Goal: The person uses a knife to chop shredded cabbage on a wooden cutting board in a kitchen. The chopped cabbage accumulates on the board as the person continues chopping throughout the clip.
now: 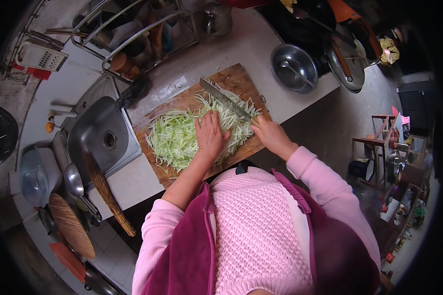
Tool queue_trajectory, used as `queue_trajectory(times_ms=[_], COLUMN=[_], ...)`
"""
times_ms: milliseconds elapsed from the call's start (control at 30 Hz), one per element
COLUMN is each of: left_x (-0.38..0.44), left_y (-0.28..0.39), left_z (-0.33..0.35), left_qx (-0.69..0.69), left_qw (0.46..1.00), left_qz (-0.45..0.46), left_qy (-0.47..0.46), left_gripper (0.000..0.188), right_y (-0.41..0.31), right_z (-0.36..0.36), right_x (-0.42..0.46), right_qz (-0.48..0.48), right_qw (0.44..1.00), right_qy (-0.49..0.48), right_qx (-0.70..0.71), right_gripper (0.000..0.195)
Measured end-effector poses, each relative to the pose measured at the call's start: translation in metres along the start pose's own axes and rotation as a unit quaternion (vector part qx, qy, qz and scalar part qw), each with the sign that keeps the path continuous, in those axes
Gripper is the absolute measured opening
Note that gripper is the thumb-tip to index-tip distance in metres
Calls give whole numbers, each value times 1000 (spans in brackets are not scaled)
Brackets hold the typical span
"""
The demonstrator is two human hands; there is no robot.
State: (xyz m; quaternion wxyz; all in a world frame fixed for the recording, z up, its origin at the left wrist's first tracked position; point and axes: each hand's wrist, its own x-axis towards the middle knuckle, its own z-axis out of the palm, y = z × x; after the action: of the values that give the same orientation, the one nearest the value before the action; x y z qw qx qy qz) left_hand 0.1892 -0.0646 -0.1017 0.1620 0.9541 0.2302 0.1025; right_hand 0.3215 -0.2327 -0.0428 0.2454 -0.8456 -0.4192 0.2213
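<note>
A wooden cutting board (236, 75) lies on the counter in front of me, mostly covered by a heap of pale green shredded vegetable (175, 138). My right hand (273, 134) grips the handle of a kitchen knife (225, 99). Its broad blade points away to the upper left and rests over the shreds on the right half of the board. My left hand (211, 134) presses flat on the heap, left of the blade, with fingers pointing away from me. The knife's lower edge is hidden among the shreds.
To the left is a steel sink (96, 125) with a straw brush (109, 195) across its near edge. A steel bowl (294, 69) holding a spoon stands right of the board, beside a lidded pan (343, 62). A metal rack (151, 27) stands behind.
</note>
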Motion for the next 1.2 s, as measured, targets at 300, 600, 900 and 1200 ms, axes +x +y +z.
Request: queue_trajectory(times_ms=[300,600,900,1200], left_x=[2,1,-4,-5], left_y=[-3,-1,-16,-14], left_z=[4,2,-9,-1], left_qx=[13,19,-3,23], left_qw=[1000,1000,999,999], left_qz=[7,5,37,19], left_qy=[-7,-18,11,-20], left_gripper=[74,77,85,70], right_y=[-12,10,-19,-21], right_z=[-17,63,-3,0], right_x=[-15,9,-5,-15], right_qz=[40,31,-21,-1], right_qw=[995,998,1000,997], right_qy=[-96,-27,5,-79], right_qx=[-11,-38,7,-15], right_gripper=[30,29,29,31])
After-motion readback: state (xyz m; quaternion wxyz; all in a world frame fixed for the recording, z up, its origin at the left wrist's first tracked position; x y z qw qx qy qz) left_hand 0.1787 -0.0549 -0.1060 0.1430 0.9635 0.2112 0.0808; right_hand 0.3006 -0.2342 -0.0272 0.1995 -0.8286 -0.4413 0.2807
